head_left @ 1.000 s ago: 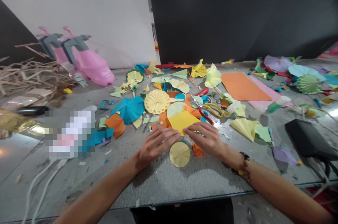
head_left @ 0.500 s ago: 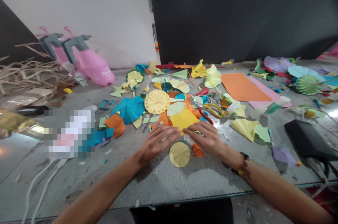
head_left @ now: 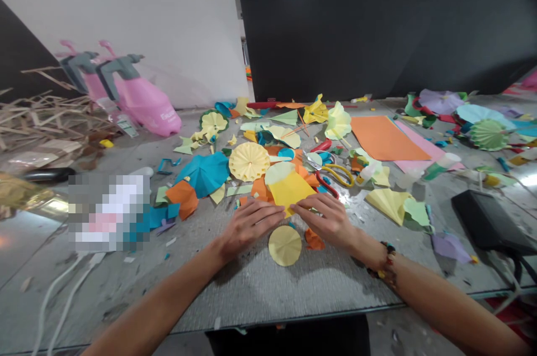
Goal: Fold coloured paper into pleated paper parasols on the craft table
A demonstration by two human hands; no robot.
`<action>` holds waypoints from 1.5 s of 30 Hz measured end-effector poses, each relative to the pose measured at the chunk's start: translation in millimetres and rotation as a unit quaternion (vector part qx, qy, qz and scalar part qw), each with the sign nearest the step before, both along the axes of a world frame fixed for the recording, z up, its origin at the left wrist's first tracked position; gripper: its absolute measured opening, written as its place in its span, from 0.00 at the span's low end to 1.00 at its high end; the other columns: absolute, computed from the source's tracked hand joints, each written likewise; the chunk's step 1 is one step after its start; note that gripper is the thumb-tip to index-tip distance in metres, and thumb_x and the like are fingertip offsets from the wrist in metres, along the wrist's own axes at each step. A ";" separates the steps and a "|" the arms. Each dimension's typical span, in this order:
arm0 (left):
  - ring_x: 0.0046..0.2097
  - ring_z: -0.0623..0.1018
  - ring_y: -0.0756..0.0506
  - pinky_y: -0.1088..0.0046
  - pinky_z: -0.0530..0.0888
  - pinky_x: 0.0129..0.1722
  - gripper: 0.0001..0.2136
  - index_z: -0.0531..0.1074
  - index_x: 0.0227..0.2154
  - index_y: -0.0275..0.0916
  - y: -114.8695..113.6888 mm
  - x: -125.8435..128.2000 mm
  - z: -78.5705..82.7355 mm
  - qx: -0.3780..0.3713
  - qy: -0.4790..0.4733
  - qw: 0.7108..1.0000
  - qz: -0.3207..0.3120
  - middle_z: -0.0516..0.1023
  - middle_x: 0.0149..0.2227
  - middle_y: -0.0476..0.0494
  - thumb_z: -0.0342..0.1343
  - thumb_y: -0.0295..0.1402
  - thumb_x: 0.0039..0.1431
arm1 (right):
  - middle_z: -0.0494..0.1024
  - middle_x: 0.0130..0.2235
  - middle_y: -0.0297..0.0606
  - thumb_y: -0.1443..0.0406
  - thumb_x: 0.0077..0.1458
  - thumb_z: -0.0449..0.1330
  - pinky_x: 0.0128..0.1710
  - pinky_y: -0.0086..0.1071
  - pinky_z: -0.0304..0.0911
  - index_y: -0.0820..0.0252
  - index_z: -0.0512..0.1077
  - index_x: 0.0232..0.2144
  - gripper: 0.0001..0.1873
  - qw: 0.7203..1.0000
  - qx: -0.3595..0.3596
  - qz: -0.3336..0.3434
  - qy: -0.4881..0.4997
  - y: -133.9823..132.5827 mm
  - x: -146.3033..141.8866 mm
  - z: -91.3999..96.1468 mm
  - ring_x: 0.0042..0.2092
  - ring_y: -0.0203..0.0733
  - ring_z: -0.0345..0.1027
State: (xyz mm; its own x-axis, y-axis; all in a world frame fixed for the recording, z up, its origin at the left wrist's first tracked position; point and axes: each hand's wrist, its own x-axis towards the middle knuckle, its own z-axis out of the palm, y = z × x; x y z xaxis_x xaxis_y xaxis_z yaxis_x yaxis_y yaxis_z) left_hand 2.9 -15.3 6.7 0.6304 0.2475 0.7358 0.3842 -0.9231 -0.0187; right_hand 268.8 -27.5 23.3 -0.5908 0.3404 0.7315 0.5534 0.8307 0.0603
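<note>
Along the near side of the worktable (head_left: pixel 260 294), the left hand (head_left: pixel 249 226) and right hand (head_left: pixel 325 220) lay flat and open, gripping nothing, fingertips touching the lower edge of a yellow paper sheet (head_left: pixel 290 191); a pleated yellow paper disc (head_left: pixel 285 245) lay just below.

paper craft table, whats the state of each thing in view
yellow paper sheet, lying flat
left hand, palm down, fingertips at sheet
right hand, palm down, fingertips at sheet
pleated yellow paper disc, flat on table
yellow-handled scissors, lying on table
orange paper sheet, lying flat
</note>
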 end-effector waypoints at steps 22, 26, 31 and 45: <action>0.48 0.83 0.46 0.68 0.78 0.48 0.10 0.76 0.50 0.38 -2.4 -0.2 3.9 -0.017 -0.046 0.998 -0.026 0.85 0.45 0.41 0.61 0.25 0.67 | 0.82 0.40 0.41 0.74 0.66 0.57 0.41 0.37 0.70 0.58 0.77 0.51 0.15 1.000 -0.024 0.006 -0.009 -0.8 -0.7 -0.1 0.43 0.42 0.77; 0.51 0.82 0.46 0.68 0.78 0.51 0.12 0.75 0.53 0.37 -4.6 -2.7 5.8 -0.005 -0.024 0.999 -0.030 0.84 0.47 0.40 0.55 0.24 0.70 | 0.82 0.40 0.40 0.75 0.66 0.57 0.40 0.36 0.69 0.59 0.77 0.50 0.15 1.000 -0.011 0.002 -0.007 -1.1 -0.8 1.3 0.42 0.42 0.76; 0.52 0.82 0.46 0.68 0.77 0.53 0.13 0.75 0.53 0.35 -7.1 -2.1 12.0 0.009 -0.015 1.000 -0.023 0.84 0.48 0.38 0.52 0.23 0.71 | 0.83 0.40 0.39 0.75 0.66 0.57 0.41 0.37 0.69 0.59 0.76 0.51 0.16 1.000 0.012 -0.007 -0.005 -3.0 -1.5 4.1 0.42 0.41 0.76; 0.55 0.80 0.46 0.68 0.77 0.56 0.18 0.71 0.59 0.35 0.0 -2.5 2.2 0.006 0.000 1.000 -0.008 0.83 0.50 0.38 0.58 0.22 0.67 | 0.82 0.41 0.40 0.75 0.65 0.59 0.43 0.37 0.67 0.60 0.77 0.51 0.15 0.999 0.030 0.008 -0.022 -4.5 -0.6 4.8 0.43 0.41 0.74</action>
